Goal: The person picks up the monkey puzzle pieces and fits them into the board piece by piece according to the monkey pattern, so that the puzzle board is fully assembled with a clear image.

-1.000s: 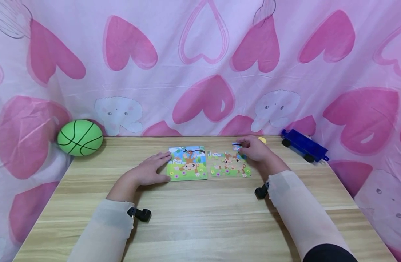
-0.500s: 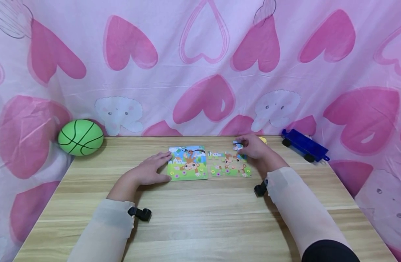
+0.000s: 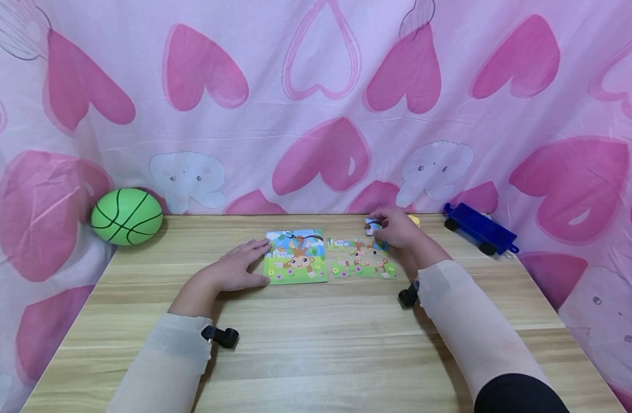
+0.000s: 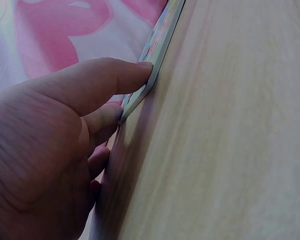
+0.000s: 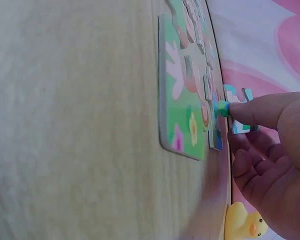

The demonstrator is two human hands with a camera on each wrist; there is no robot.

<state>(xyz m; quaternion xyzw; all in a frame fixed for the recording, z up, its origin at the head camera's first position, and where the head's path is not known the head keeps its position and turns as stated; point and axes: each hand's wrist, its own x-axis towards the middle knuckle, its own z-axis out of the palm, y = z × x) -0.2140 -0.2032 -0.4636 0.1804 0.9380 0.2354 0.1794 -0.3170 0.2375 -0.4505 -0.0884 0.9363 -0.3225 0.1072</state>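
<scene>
A square monkey picture board (image 3: 297, 265) lies flat at the back middle of the table. My left hand (image 3: 238, 267) rests at its left side, fingers stretched along the edge. In the left wrist view the thumb presses on the corner of the board (image 4: 159, 50). To the right of it, several puzzle pieces (image 3: 365, 267) with the same monkey scene lie partly joined, with gaps between some. My right hand (image 3: 398, 229) pinches a blue puzzle piece (image 3: 370, 226) between thumb and fingers, behind the top of this group. The right wrist view shows the piece (image 5: 231, 92) partly hidden by the thumb.
A yellow toy duck (image 5: 245, 221) stands behind my right hand. Farther right is a blue toy wagon (image 3: 480, 229); a green ball (image 3: 127, 217) sits at the back left. A pink heart-print cloth (image 3: 321, 155) hangs along the table's back edge (image 3: 202, 216).
My right hand has shifted slightly, lifting and turning the puzzle piece a little toward the back. The left hand and the board stay in place.
</scene>
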